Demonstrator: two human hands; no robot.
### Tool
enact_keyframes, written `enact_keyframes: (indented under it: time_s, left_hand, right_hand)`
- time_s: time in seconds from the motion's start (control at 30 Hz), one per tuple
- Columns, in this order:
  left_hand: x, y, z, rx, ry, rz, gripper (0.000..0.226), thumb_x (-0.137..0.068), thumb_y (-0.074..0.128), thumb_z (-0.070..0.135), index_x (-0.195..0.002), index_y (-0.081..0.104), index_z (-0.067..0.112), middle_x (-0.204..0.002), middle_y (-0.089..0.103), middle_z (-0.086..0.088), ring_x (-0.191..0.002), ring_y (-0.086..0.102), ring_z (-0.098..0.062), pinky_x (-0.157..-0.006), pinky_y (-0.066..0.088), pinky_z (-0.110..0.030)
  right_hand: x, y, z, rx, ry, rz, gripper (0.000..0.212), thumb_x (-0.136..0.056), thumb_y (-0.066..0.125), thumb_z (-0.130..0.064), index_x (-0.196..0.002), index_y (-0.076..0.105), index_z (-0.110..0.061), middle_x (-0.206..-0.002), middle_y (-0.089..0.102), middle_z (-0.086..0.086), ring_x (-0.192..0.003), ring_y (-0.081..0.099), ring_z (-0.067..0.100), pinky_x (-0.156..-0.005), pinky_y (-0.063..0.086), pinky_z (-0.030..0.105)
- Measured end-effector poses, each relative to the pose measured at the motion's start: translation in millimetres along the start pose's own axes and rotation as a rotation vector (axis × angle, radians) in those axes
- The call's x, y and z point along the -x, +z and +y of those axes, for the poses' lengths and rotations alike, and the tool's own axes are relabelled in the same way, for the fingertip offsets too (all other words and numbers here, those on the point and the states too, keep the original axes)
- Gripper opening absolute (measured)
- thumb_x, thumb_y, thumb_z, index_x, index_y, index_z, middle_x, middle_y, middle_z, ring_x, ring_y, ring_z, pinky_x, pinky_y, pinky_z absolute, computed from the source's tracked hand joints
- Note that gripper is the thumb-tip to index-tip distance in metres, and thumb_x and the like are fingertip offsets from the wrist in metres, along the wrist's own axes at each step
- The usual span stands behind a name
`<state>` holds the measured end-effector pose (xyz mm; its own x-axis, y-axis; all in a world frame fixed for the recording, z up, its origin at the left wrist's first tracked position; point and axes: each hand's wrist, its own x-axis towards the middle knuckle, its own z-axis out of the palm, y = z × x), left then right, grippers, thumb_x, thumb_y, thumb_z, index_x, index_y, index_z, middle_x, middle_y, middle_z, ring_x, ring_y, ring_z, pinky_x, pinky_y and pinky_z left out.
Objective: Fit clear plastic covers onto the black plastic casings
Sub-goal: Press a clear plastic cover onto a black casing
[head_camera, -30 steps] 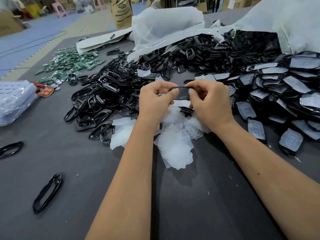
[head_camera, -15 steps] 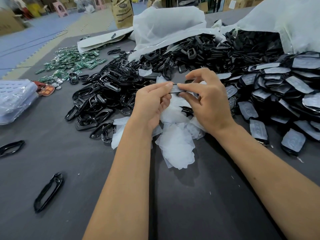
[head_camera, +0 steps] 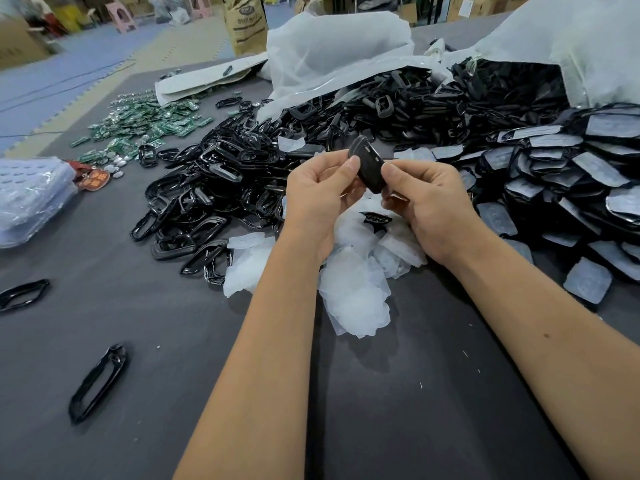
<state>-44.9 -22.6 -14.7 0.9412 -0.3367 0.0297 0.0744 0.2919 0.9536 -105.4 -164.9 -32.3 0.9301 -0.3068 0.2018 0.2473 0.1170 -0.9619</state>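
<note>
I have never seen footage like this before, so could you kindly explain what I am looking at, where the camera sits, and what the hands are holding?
There is no machine here. A person wears the camera on the head, so it looks forward and down along both forearms. The left hand and the right hand together pinch one black casing, tilted up above a dark table. Below the hands lies a heap of clear plastic covers. To the left is a pile of black frames; to the right, stacked casings with covers. Green circuit boards lie farther left, and white bags sit behind.
</note>
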Motion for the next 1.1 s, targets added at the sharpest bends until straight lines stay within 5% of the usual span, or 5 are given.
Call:
enact_keyframes:
  time_s: [0.2,0.67,0.87,1.1]
  left_hand:
    - [-2,2,1,0.043,0.000,0.049,0.007,-0.099,0.063,0.002,-0.100,0.070,0.002,-0.085,0.073,-0.007,-0.068,0.064,-0.010,-0.066,0.054,-0.021]
    - [-1,2,-1,-0.014,-0.083,0.007,0.015,-0.104,0.058,0.009,-0.107,0.068,-0.001,-0.097,0.065,-0.019,-0.085,0.056,-0.022,-0.067,0.056,-0.022]
    - [-3,1,0,-0.057,-0.060,0.015,0.016,-0.104,0.059,0.010,-0.097,0.068,-0.001,-0.080,0.065,-0.012,-0.063,0.054,-0.012,-0.059,0.051,-0.020]
    - [-2,3,0,-0.044,-0.126,-0.029,0.016,-0.104,0.057,0.009,-0.099,0.067,-0.003,-0.084,0.065,-0.016,-0.068,0.054,-0.016,-0.059,0.051,-0.020]
  right_hand:
    - [0,-3,2,-0.072,0.033,-0.075,0.027,-0.095,0.065,-0.004,-0.102,0.083,-0.023,-0.098,0.080,0.003,-0.087,0.071,0.011,-0.075,0.056,0.026]
    - [-1,-6,7,-0.043,-0.021,-0.027,0.030,-0.081,0.079,-0.003,-0.106,0.077,-0.018,-0.081,0.075,-0.003,-0.076,0.068,0.011,-0.077,0.055,0.023]
    - [0,-6,3,-0.062,0.029,-0.020,0.041,-0.087,0.076,0.005,-0.124,0.064,-0.008,-0.075,0.073,-0.004,-0.071,0.065,0.011,-0.077,0.055,0.025]
    - [-3,-6,-8,-0.475,0.336,-0.053,0.023,-0.101,0.058,-0.009,-0.123,0.061,-0.003,-0.095,0.071,0.010,-0.082,0.069,0.017,-0.073,0.060,0.025]
